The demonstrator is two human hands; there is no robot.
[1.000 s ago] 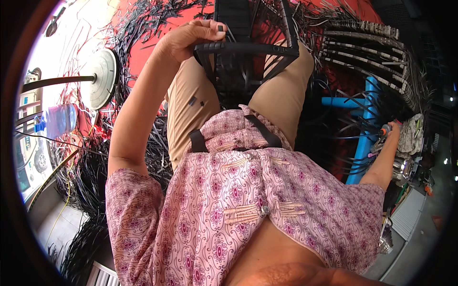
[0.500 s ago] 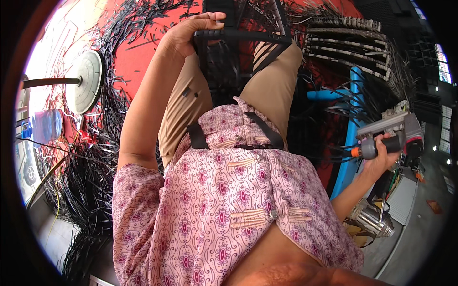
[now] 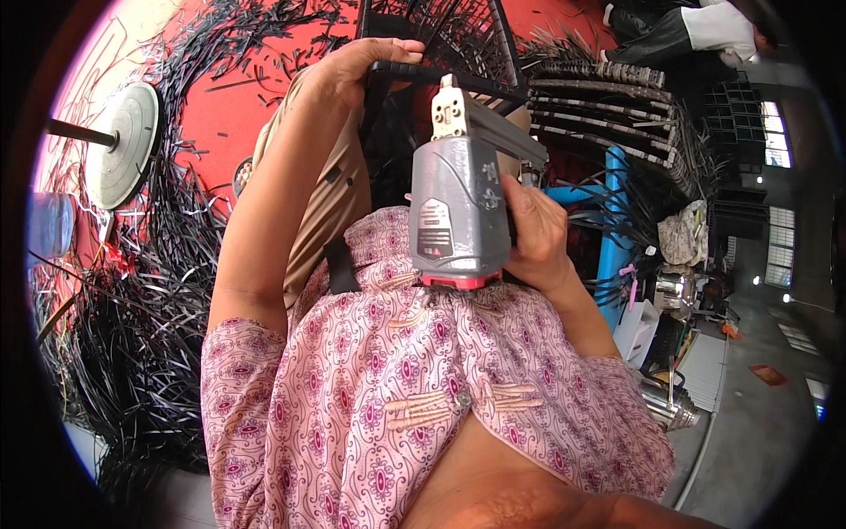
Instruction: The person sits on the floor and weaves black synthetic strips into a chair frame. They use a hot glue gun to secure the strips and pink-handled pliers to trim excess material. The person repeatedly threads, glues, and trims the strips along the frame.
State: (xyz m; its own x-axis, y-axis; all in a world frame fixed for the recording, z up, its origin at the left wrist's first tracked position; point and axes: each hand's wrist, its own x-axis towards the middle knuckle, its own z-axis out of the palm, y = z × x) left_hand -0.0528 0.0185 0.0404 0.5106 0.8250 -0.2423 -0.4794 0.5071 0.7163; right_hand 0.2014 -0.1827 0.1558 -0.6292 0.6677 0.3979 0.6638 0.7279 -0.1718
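Note:
A grey pneumatic staple gun [image 3: 454, 198] with a pale nose hangs in front of my lap. My right hand [image 3: 536, 231] is closed round its grip, and its nose points away from me, beside the near bar of a black woven frame [image 3: 498, 86]. This frame stands between my knees, with black strips across its far part. My left hand [image 3: 374, 62] rests over the frame's left corner, fingers wrapped on the bar. Whether the nose touches the bar cannot be told.
Loose black strips [image 3: 132, 344] lie heaped at left on the red floor covering [image 3: 225, 101]. Woven panels [image 3: 604, 110] are stacked at right by a blue support [image 3: 612, 234]. A round-based stand [image 3: 123, 145] is far left. Another person [image 3: 714, 26] is at upper right.
My right hand has swung the staple gun from the far right in to the middle, in front of the frame. My left hand stays on the frame. Another person has come into view.

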